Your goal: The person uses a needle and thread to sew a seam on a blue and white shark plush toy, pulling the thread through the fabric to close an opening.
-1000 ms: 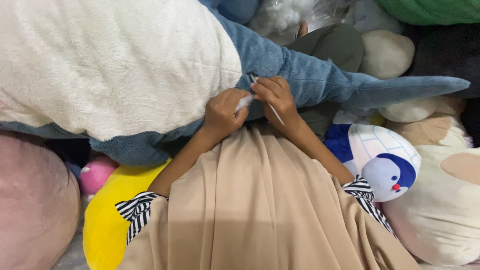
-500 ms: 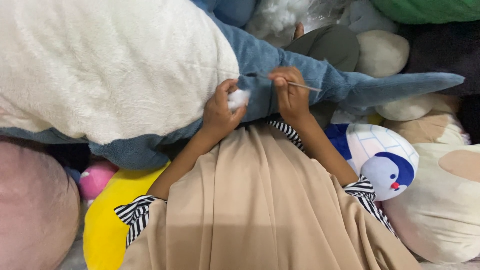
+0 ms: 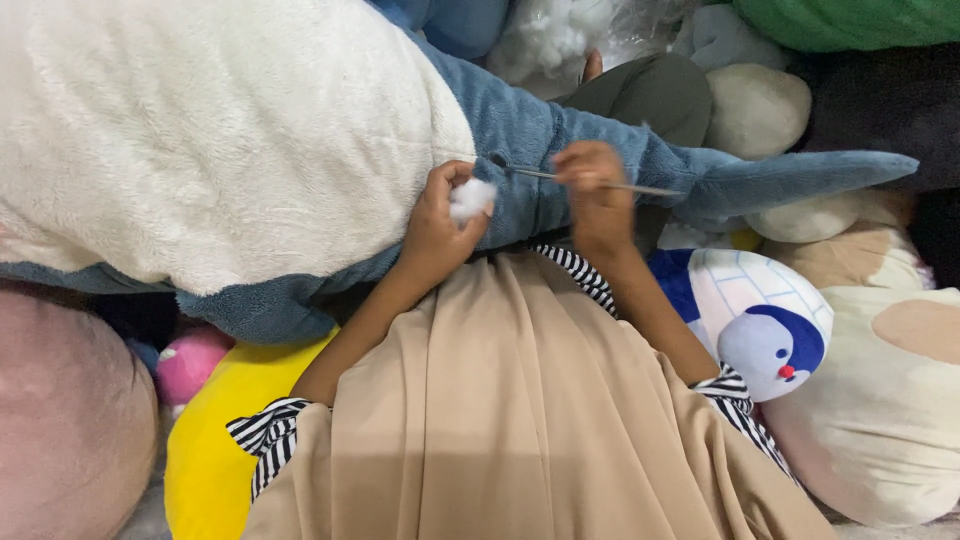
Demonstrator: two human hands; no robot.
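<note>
Right grip [image 3: 597, 185] pinches thin rod [image 3: 600, 183] against shark plush [image 3: 560, 140]

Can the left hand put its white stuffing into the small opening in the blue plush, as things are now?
Probably yes. The left hand holds the white stuffing right beside the opening; only the thin rod in the right hand points there.

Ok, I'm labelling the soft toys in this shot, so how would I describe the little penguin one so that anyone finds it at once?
Start at the huge blue and white plush shark across the top, then follow its tail to the right. Just below, beside the person's right forearm, lies a round white plush with a navy penguin face. Its tiny red beak sets it apart from the plain cream cushions nearby.
</note>
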